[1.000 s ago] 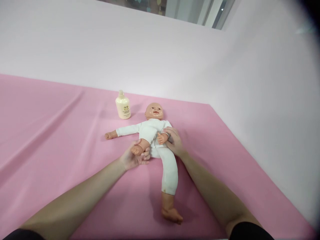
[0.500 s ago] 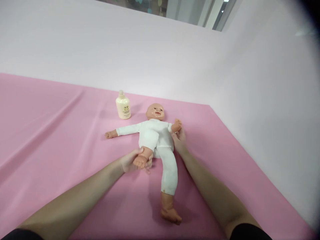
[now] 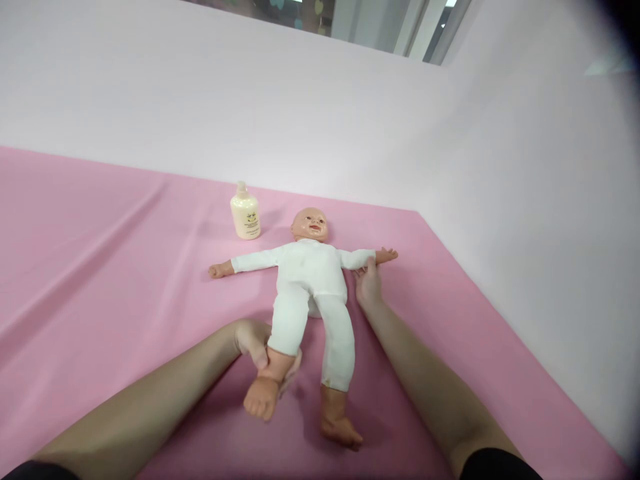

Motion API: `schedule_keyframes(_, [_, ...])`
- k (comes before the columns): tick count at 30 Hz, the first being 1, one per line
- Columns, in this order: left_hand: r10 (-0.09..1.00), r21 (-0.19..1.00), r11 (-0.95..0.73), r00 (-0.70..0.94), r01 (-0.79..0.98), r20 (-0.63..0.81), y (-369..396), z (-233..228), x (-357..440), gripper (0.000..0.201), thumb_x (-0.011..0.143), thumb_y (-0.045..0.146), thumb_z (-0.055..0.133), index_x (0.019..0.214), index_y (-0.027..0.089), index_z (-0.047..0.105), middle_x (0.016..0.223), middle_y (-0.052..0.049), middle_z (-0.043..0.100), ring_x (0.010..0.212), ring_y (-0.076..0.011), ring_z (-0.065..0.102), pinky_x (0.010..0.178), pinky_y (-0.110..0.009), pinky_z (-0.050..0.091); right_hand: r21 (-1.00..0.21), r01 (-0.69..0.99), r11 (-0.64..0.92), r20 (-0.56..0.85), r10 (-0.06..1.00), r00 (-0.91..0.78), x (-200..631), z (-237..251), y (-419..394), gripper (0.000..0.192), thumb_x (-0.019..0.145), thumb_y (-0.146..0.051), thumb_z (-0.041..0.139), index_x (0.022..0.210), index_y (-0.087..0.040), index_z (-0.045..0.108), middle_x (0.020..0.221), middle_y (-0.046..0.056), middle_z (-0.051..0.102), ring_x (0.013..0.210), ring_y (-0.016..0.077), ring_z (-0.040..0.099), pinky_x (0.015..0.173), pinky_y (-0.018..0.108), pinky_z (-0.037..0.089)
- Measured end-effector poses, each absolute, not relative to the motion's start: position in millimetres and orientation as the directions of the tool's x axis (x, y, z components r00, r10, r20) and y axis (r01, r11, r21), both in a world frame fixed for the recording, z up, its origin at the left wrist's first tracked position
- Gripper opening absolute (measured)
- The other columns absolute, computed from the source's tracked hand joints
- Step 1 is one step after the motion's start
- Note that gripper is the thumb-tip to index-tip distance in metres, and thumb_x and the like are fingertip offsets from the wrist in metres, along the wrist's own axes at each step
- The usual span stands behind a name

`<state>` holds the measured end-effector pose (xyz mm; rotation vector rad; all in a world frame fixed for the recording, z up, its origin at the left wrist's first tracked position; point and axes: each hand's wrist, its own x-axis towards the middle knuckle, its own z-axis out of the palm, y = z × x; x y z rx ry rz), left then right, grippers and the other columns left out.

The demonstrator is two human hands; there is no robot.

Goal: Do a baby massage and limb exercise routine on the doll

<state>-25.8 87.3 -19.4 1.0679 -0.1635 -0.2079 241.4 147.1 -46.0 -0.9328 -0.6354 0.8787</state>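
Note:
A baby doll (image 3: 311, 267) with a white cloth body lies on its back, head away from me. My left hand (image 3: 255, 341) wraps round the lower leg on the left, just above the foot, with the fingers partly hidden behind it. That leg is slightly raised; the other rests straight on the pink cover. My right hand (image 3: 369, 283) grips the doll's arm on the right near the wrist, thumb on top. This arm is stretched out sideways, and so is the opposite one.
A cream-coloured bottle (image 3: 245, 215) with a pale cap stands left of the doll's head. The pink cover (image 3: 125, 280) has folds on the left. White walls (image 3: 210, 107) border the surface at the back and right, with a window opening at the top.
My left hand has brought the bent leg down and toward me, straightening it. My right hand has swung the doll's arm outward to the right. Bottle and other limbs stayed put.

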Motion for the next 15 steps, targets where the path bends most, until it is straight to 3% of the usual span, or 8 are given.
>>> schedule_keyframes(2, [-0.087, 0.796, 0.598, 0.981, -0.09, 0.176, 89, -27, -26, 0.047, 0.065, 0.058, 0.068, 0.084, 0.016, 0.06, 0.063, -0.006, 0.06, 0.061, -0.0209, 0.056, 0.073, -0.042, 0.052, -0.9, -0.199, 0.388, 0.262, 0.846, 0.465, 233, -36, 138, 0.068, 0.086, -0.044, 0.051, 0.146, -0.04, 0.018, 0.152, 0.001, 0.03, 0.131, 0.0182, 0.045, 0.102, 0.042, 0.044])
schedule_keyframes(4, [0.138, 0.692, 0.677, 0.967, -0.251, 0.215, 92, -32, -26, 0.047, 0.07, 0.062, 0.06, 0.08, 0.016, 0.056, 0.059, -0.002, 0.054, 0.059, -0.017, 0.051, 0.074, -0.042, 0.052, -0.89, -0.023, 0.455, 0.414, 0.829, 0.377, 226, -31, 131, 0.068, 0.085, -0.044, 0.055, 0.145, -0.036, 0.024, 0.153, 0.001, 0.029, 0.137, 0.0184, 0.035, 0.11, 0.04, 0.037])
schedule_keyframes(6, [0.341, 0.619, 0.71, 0.933, -0.337, 0.117, 94, -31, -24, 0.045, 0.075, 0.06, 0.055, 0.079, 0.016, 0.053, 0.059, 0.001, 0.049, 0.061, -0.0146, 0.047, 0.075, -0.039, 0.051, -0.859, 0.148, 0.491, 0.512, 0.832, 0.215, 222, -31, 127, 0.06, 0.084, -0.043, 0.058, 0.139, -0.03, 0.039, 0.146, 0.004, 0.041, 0.137, 0.0203, 0.036, 0.113, 0.041, 0.032])
schedule_keyframes(8, [0.475, 0.582, 0.723, 0.879, -0.371, -0.03, 95, -28, -22, 0.042, 0.078, 0.057, 0.054, 0.077, 0.015, 0.052, 0.06, 0.002, 0.046, 0.063, -0.0138, 0.047, 0.074, -0.036, 0.051, -0.782, 0.313, 0.54, 0.573, 0.819, 0.018, 222, -34, 127, 0.047, 0.082, -0.04, 0.061, 0.126, -0.027, 0.053, 0.134, 0.006, 0.054, 0.132, 0.0231, 0.041, 0.115, 0.045, 0.03])
schedule_keyframes(11, [0.565, 0.57, 0.726, 0.807, -0.385, -0.174, 95, -22, -20, 0.041, 0.079, 0.056, 0.055, 0.076, 0.015, 0.052, 0.058, 0.002, 0.042, 0.062, -0.0137, 0.047, 0.07, -0.032, 0.05, -0.631, 0.477, 0.612, 0.616, 0.769, -0.172, 224, -38, 128, 0.032, 0.08, -0.031, 0.062, 0.112, -0.026, 0.062, 0.126, 0.006, 0.058, 0.13, 0.0248, 0.043, 0.115, 0.05, 0.028])
schedule_keyframes(15, [0.583, 0.573, 0.729, 0.777, -0.374, -0.236, 96, -22, -17, 0.043, 0.081, 0.056, 0.053, 0.078, 0.014, 0.054, 0.057, 0.003, 0.042, 0.06, -0.0133, 0.046, 0.067, -0.031, 0.049, -0.587, 0.543, 0.6, 0.597, 0.774, -0.209, 224, -37, 128, 0.029, 0.082, -0.025, 0.058, 0.11, -0.028, 0.064, 0.127, 0.004, 0.058, 0.132, 0.0242, 0.04, 0.114, 0.051, 0.029])
